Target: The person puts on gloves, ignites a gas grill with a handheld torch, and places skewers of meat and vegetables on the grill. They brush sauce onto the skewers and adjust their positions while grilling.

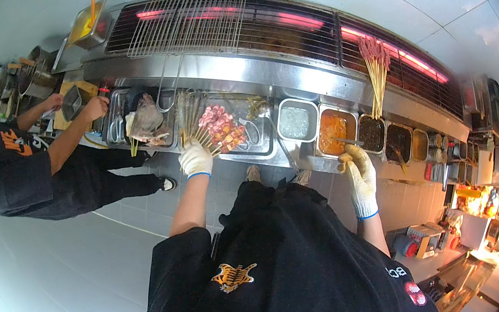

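My left hand (196,158), in a white knit glove with a blue cuff, grips the sticks of several raw meat skewers (220,129) fanned over a metal tray (260,147). My right hand (358,170), in a stained glove, is at the front edge of the sauce pans. Its fingers are bent near the end of a utensil handle (347,142); whether it grips the handle is not clear. That handle crosses the pan of orange-red sauce (334,130). Beside it are a pan of clear liquid (297,120) and a pan of dark sauce (371,133).
A long grill (278,26) with glowing red heating tubes runs behind the counter, a wire rack (189,23) on its left part. More skewers (376,67) lie across its right edge. A co-worker (19,153) stands at the left holding a metal container (74,103).
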